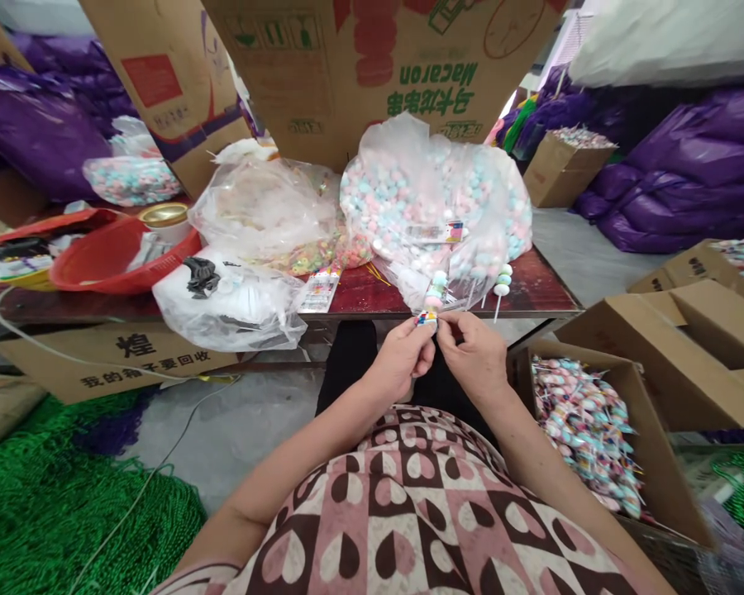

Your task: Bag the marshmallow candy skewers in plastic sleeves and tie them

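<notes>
In front of my body, a marshmallow skewer (435,291) in a clear wrapper points away from me, its pale green and pink pieces showing. My left hand (403,357) pinches its near end, where a colourful printed part of the wrapper shows. Close against it, my right hand (476,354) has thumb and fingers closed at the same end; the exact grip is partly hidden. Just beyond lies a big clear bag of pastel marshmallows (378,194) with a printed wrapper (437,232) on top. An unwrapped skewer (502,285) rests at the table's edge, right of my hands.
Printed wrappers (320,291) and gold ties (378,274) lie on the dark red table (363,297). A white plastic bag (236,310) and red basin (124,268) stand left. Wrapped skewers fill a carton (663,463) at lower right. A large carton (372,91) blocks the back.
</notes>
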`<state>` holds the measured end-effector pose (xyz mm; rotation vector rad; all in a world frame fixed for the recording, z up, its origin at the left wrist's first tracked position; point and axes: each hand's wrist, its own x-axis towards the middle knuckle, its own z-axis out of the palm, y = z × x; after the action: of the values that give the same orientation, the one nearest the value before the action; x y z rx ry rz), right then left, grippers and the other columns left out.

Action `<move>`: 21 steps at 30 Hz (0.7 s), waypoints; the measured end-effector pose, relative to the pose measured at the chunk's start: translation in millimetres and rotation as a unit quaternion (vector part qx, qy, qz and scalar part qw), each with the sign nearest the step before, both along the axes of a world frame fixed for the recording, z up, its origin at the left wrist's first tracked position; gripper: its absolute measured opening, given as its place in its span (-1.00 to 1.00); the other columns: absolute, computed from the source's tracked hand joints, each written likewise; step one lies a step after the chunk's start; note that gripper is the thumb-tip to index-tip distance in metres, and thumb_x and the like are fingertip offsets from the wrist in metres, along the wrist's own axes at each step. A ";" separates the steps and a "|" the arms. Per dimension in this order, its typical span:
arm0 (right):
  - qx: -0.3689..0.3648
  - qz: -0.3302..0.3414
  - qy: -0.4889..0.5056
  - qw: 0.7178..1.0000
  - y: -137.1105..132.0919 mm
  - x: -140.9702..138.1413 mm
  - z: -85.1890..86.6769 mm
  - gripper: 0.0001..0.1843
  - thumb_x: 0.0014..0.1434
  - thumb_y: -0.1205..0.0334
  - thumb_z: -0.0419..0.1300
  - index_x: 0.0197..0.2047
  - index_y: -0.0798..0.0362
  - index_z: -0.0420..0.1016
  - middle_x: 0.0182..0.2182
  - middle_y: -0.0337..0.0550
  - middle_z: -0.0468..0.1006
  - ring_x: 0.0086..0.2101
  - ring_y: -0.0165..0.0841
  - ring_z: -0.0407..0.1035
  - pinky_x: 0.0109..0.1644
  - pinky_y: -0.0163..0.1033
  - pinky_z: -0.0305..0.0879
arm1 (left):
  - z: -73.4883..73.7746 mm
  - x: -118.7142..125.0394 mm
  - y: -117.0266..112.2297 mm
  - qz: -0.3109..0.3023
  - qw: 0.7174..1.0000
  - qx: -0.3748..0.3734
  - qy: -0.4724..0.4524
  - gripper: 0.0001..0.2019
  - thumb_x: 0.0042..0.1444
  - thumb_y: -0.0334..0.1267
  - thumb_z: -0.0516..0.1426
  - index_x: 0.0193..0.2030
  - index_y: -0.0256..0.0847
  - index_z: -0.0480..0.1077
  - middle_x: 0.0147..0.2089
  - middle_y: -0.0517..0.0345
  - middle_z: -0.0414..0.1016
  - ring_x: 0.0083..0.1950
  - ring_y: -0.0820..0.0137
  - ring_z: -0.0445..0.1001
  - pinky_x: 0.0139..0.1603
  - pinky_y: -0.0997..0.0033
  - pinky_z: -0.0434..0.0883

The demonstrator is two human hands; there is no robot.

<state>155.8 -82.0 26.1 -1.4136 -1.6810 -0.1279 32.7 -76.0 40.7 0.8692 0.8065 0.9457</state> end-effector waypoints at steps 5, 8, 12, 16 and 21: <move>0.017 0.007 -0.023 1.000 -4.2 3.9 2.3 -0.83 0.16 0.33 0.08 -0.32 0.06 0.52 -0.44 -0.14 0.61 -0.48 -0.36 0.45 -0.33 -0.29 0.31 | 4.3 3.4 -7.9 0.003 1.000 0.009 0.021 -0.71 0.03 -0.02 0.18 -0.33 -0.19 0.26 -0.68 0.42 0.20 -0.76 0.64 0.06 -0.74 0.61 -0.10; 0.018 0.024 -0.025 0.999 -8.4 6.6 4.6 -0.85 0.13 0.34 0.07 -0.36 0.05 0.47 -0.47 -0.16 0.58 -0.48 -0.37 0.43 -0.33 -0.31 0.29 | 3.4 4.8 -11.2 0.012 0.999 0.018 0.045 -0.71 0.03 0.00 0.17 -0.34 -0.18 0.26 -0.68 0.42 0.20 -0.76 0.64 0.08 -0.75 0.61 -0.10; 0.030 0.055 -0.021 0.998 -16.4 11.7 7.7 -0.87 0.09 0.36 0.08 -0.39 0.05 0.44 -0.52 -0.19 0.54 -0.51 -0.39 0.40 -0.37 -0.33 0.28 | 2.6 5.8 -15.8 0.023 0.995 0.054 0.079 -0.73 0.05 -0.02 0.16 -0.32 -0.20 0.31 -0.68 0.42 0.21 -0.76 0.64 0.08 -0.74 0.61 -0.07; 0.031 0.059 -0.020 0.998 -21.9 18.4 7.9 -0.87 0.09 0.35 0.07 -0.39 0.04 0.44 -0.53 -0.21 0.52 -0.52 -0.40 0.39 -0.37 -0.32 0.29 | 4.0 8.4 -19.7 0.041 0.989 0.090 0.108 -0.74 0.09 -0.07 0.14 -0.21 -0.22 0.38 -0.69 0.43 0.18 -0.75 0.64 0.06 -0.72 0.61 -0.02; -0.005 0.041 0.042 0.998 -23.2 23.3 6.0 -0.88 0.09 0.33 0.08 -0.40 0.03 0.45 -0.53 -0.24 0.53 -0.55 -0.42 0.36 -0.40 -0.33 0.28 | 2.2 12.8 -20.9 0.030 0.984 0.106 0.140 -0.74 0.10 -0.09 0.12 -0.18 -0.23 0.40 -0.71 0.43 0.17 -0.75 0.62 0.04 -0.73 0.58 -0.04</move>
<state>179.1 -105.2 32.1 -1.3371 -1.6683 -0.0138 45.5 -97.0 42.9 1.1866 0.9879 0.9880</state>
